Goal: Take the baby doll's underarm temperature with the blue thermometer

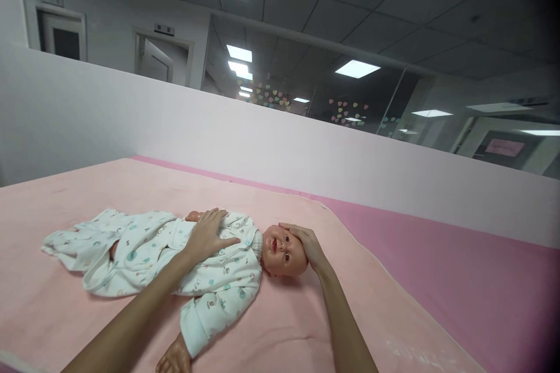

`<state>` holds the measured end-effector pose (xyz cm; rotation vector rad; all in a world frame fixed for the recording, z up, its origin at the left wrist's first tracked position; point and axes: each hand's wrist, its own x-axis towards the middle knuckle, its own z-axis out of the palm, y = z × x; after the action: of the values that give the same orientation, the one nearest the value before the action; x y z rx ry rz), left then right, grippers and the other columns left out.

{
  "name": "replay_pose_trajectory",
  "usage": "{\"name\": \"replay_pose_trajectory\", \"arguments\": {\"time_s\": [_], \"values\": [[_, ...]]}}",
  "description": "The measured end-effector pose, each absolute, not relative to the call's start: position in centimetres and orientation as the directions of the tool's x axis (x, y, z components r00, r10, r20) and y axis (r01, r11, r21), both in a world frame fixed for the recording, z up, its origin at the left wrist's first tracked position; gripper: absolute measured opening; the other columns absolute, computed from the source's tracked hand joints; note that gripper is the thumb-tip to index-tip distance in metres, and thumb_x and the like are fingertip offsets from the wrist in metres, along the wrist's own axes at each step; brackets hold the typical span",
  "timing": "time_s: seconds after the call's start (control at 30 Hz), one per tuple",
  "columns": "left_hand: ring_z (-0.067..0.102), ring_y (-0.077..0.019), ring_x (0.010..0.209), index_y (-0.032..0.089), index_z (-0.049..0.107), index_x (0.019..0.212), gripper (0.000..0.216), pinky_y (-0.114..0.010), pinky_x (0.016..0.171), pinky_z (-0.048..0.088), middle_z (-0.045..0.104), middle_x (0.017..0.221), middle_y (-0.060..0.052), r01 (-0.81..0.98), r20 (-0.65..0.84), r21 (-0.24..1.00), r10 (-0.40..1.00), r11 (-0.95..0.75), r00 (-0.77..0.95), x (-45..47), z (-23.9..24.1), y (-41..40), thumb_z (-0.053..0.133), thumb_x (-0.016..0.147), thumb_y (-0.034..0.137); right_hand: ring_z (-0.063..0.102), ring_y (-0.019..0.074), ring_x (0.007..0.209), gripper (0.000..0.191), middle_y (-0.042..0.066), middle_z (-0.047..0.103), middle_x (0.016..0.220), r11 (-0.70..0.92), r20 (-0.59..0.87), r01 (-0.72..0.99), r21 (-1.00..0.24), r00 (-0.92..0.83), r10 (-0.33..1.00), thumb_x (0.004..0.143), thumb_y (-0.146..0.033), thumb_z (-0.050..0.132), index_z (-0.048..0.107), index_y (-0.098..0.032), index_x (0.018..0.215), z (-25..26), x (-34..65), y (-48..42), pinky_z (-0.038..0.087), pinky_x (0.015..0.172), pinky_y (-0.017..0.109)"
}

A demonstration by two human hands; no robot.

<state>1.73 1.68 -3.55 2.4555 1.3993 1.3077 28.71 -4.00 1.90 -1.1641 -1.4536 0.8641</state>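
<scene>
A baby doll [284, 253] lies on its back on a pink sheet, its head to the right and its legs to the left. It wears a white long-sleeved top [238, 277] and white trousers [126, 245], both with small printed figures. My left hand [210, 238] rests flat on the doll's chest with fingers spread. Against the crown of the doll's head lies my right hand [310, 245], fingers stretched over the forehead side. One doll hand [175, 355] sticks out of the near sleeve; the other [193, 216] shows beyond my left hand.
The pink sheet [284, 326] covers a darker pink surface [437, 250], which shows along the right and back. A low white wall [245, 140] runs behind it. Past the wall are glass with heart stickers, doors [157, 61] and ceiling lights.
</scene>
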Motion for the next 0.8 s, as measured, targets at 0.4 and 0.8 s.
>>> {"name": "replay_pose_trajectory", "arguments": {"time_s": [0.4,0.8], "values": [[0.04,-0.0291,0.117,0.02,0.047,0.115,0.068,-0.043,0.096,0.032,0.052,0.119,-0.009,0.694,0.651,0.392,0.715,-0.604,0.254,1.6,-3.9,2.0,0.057,0.064,0.064,0.051,0.0225,0.111,0.031,0.004,0.062,0.112,0.284,0.301,0.29,-0.914,0.015,0.953,0.071,-0.037,0.056,0.068,-0.022,0.095,1.5,28.7,-3.9,0.036,0.099,0.038],[0.041,-0.0292,0.117,0.021,0.048,0.115,0.066,-0.043,0.096,0.032,0.052,0.119,-0.009,0.696,0.657,0.38,0.708,-0.609,0.26,1.6,-3.9,2.1,0.055,0.066,0.065,0.046,0.0214,0.117,0.039,0.003,0.054,0.123,0.434,0.466,0.413,-0.801,-0.025,0.884,0.078,-0.04,0.053,0.058,-0.024,0.113,0.7,28.6,-3.9,0.034,0.1,0.04]]}}
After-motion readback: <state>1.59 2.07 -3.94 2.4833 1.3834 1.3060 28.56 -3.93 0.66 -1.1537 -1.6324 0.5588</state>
